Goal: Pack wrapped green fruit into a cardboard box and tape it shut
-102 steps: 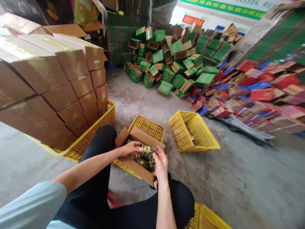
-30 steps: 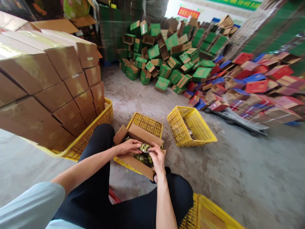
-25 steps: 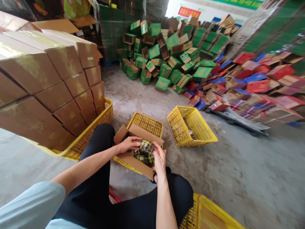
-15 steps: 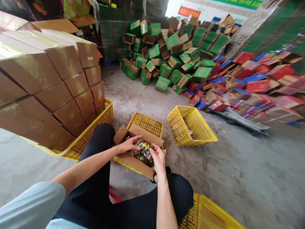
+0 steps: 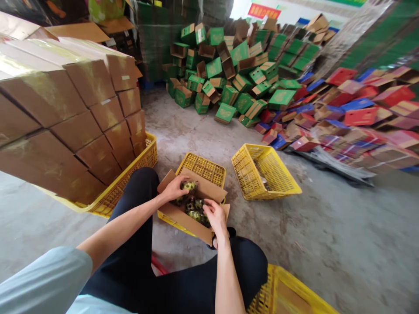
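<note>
An open cardboard box rests on an upturned yellow crate between my knees. Inside it lie clear plastic packs of yellow-green, dark-spotted pieces, whose kind I cannot make out. My left hand reaches in from the left, its fingers closed round one such plastic pack near the box's far side. At the right end of the box, my right hand hovers at the edge of the other packs, fingers bent and apart, with nothing visible in it.
Taped brown cartons are stacked high at my left in a long yellow crate. A tilted yellow basket stands ahead right, another crate by my right knee. Piles of green boxes and red-blue boxes fill the back.
The plastic pack has moved from between both hands to the box's far left side with my left hand. My right hand has let go of it and stays at the right end.
</note>
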{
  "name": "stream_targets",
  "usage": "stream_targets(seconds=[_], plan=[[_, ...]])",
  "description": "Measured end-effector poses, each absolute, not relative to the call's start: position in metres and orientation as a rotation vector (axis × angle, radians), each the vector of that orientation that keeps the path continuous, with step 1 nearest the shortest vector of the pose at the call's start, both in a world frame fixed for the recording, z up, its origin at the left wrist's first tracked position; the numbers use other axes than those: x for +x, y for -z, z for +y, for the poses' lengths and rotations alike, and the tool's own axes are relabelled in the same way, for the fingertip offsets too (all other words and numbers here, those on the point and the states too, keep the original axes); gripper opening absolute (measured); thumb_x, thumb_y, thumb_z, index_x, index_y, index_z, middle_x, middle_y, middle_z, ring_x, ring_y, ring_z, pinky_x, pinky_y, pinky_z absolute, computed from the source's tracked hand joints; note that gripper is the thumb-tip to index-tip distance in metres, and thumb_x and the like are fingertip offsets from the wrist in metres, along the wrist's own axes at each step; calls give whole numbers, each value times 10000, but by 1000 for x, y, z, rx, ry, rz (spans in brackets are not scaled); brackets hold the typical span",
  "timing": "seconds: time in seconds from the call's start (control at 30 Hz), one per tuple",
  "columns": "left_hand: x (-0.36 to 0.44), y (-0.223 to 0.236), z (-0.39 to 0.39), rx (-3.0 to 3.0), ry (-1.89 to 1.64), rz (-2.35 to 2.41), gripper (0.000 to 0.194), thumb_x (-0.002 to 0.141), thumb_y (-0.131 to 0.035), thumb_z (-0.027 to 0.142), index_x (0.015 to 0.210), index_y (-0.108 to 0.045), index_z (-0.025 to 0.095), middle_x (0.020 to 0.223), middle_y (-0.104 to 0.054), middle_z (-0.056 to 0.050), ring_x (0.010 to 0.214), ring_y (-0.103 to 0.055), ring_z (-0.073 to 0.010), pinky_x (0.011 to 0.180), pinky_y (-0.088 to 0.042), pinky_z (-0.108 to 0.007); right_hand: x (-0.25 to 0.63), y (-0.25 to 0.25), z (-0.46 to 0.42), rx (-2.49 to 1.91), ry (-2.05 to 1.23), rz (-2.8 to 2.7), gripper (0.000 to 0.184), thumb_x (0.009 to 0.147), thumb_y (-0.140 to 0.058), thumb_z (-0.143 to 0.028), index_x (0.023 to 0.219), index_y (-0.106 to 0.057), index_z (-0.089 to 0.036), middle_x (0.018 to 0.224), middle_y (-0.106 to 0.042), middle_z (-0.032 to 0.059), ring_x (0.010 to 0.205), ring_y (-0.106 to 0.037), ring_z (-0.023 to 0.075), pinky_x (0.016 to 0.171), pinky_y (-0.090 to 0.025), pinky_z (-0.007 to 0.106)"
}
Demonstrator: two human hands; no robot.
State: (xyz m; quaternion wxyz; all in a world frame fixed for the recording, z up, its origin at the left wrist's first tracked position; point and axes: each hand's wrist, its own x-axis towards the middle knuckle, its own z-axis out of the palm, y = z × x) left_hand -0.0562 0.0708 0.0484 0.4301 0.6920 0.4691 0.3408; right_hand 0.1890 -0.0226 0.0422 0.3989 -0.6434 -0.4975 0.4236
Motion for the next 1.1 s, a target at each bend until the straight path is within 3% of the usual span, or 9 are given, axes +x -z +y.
stream_targets(seconds=[0.1,0.3,0.43,0.57,0.73,0.83,0.93,1.0,1.1], plan=[[-61,-52,66,2012,-692,1249,480,834,-677,256,1308,-609,238,1273,-602,-78,1163,-618,-267,1007,-500,-372,188,-40,-29,-1740,-950,-1613,302,801,-716,-349,1067,-784,-224,1032,-784,76,744,-734,214,815,-618,386],[-58,-51,56,2300,-390,1363,374,849,-609,175,1222,-600,187,1194,-590,-114,1082,-635,-268,953,-514,-356,189,-42,-36,-1904,-737,-1980,321,787,-713,-137,1085,-794,-221,1115,-787,107,1064,-738,288,983,-551,386],[-57,-47,54,2307,-154,1463,399,885,-560,159,1284,-567,175,1176,-591,-123,990,-665,-258,883,-526,-353,187,-46,-39,-2019,-719,-2046,335,827,-636,-77,1083,-804,-213,1088,-801,121,1057,-747,288,957,-546,364],[-53,-46,49,2335,-43,1528,541,913,-504,127,1446,-486,221,1253,-568,-138,978,-660,-261,817,-527,-353,188,-53,-38,-2036,-771,-1925,295,840,-593,-97,953,-821,-247,969,-817,81,971,-762,272,886,-546,349],[-47,-44,44,2448,-10,1486,436,928,-479,92,1316,-644,205,1247,-570,-171,1198,-535,-322,927,-488,-395,195,-53,-30,-1834,-1006,-1359,146,762,-707,-297,859,-794,-230,832,-794,51,800,-742,238,756,-551,323],[-49,-45,44,2458,-52,1422,459,910,-609,193,1368,-627,201,1348,-544,-186,1276,-464,-355,1002,-460,-454,197,-51,-28,-1727,-1092,-1023,341,670,-783,-464,871,-777,-189,790,-765,59,701,-688,219,566,-479,271],[-53,-49,47,2420,-175,1327,559,881,-705,295,1422,-595,210,1502,-475,-180,1357,-418,-374,1057,-444,-495,198,-52,-30,-1655,-1146,-901,470,638,-807,-531,944,-777,-175,798,-751,57,637,-628,178,475,-368,225],[-54,-53,49,2325,-353,1269,488,924,-661,315,1399,-619,213,1502,-505,-164,1365,-446,-354,1108,-418,-495,197,-55,-31,-1619,-1148,-928,480,663,-798,-529,988,-776,-176,818,-753,57,614,-602,160,464,-355,219],[-49,-57,51,1935,-600,1128,438,1017,-524,420,1378,-636,199,1344,-647,-152,1238,-600,-298,1088,-458,-437,195,-61,-31,-1633,-1065,-1058,446,713,-759,-532,986,-778,-181,832,-759,66,628,-612,175,473,-414,241]])
